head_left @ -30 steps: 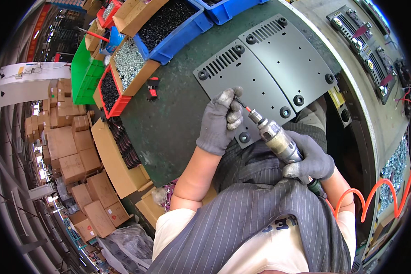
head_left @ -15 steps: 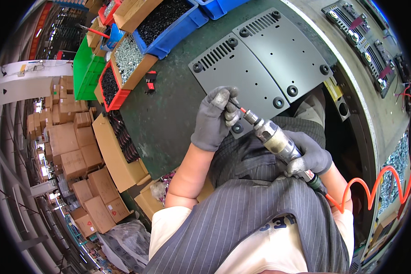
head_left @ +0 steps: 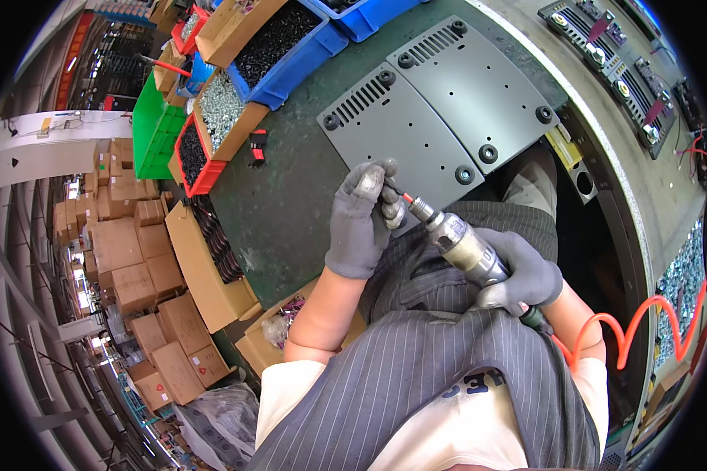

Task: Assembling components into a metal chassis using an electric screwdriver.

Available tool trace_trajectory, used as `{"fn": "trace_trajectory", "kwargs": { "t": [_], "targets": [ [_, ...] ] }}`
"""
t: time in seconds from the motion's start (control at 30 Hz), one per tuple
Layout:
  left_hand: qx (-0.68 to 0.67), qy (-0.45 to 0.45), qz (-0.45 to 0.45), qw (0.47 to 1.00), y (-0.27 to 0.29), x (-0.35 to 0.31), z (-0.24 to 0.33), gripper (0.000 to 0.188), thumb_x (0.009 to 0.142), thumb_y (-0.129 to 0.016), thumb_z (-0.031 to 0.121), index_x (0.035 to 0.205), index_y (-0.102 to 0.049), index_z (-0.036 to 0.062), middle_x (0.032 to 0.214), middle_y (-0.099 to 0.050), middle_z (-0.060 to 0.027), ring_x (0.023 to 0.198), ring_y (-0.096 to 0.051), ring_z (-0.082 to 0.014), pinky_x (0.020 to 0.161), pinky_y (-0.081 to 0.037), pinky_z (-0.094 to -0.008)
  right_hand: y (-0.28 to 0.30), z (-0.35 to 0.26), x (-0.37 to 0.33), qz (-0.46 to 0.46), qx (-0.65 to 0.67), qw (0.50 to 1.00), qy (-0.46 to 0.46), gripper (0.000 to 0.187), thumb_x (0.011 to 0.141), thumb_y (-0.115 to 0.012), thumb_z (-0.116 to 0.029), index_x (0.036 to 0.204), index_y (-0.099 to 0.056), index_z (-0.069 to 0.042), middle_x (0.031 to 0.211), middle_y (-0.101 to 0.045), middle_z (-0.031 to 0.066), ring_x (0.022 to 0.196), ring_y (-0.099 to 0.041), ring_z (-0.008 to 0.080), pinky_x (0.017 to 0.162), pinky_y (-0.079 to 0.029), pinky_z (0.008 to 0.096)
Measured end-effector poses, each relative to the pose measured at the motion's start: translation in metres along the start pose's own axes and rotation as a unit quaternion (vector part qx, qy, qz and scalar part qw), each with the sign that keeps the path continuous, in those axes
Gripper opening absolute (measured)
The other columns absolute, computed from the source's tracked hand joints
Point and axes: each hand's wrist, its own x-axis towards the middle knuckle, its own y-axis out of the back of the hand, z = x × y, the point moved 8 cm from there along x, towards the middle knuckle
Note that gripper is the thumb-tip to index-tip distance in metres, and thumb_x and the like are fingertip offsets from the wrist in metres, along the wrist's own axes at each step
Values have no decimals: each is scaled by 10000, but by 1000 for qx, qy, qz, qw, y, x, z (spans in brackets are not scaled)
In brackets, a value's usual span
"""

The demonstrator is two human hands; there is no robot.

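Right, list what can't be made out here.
Head view, silver cylindrical tool: grip hidden by the grey-gloved right hand.
Head view, thin dark piece at its tip: end hidden by the grey-gloved left hand.
Head view, rightmost blue plastic bin: cut off by the top edge.

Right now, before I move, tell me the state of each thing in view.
Left hand: gloved, fingers curled closed at the driver's tip; anything pinched is too small to tell
Right hand: gloved, closed around the driver
Power driver: held, tip toward left hand; running or not, can't tell
Gray panels: side by side, black feet up
Blue bin: open, holding black parts
Orange hose: coiled
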Motion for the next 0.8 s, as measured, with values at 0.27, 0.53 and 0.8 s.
{"fn": "trace_trajectory", "kwargs": {
  "t": [0.27,0.53,0.8],
  "targets": [
    [-2,34,45,998,13,-26,-4,285,934,-540,261,1016,-610,-3,698,-567,-20,556,-492,-81,492,-397,-213,-7,1,-1,-71,168,983,-10,696,622,-806,-255,1146,-474,60,805,-567,60,621,-542,87,551,-455,217],
    [741,21,-20,671,67,-49,-63,483,868,-559,469,1011,-613,11,867,-615,-242,805,-612,-391,695,-489,-419,16,-2,-1,-12,99,995,12,760,591,-812,-289,1188,-489,52,931,-551,42,835,-512,111,755,-423,248],
    [713,-185,-91,670,13,-51,-31,370,897,-520,374,1055,-603,50,900,-616,-207,826,-598,-390,697,-485,-444,40,-9,-16,90,196,976,19,729,516,-786,-267,1110,-507,48,754,-581,51,623,-553,111,565,-445,230]
  ]
}}
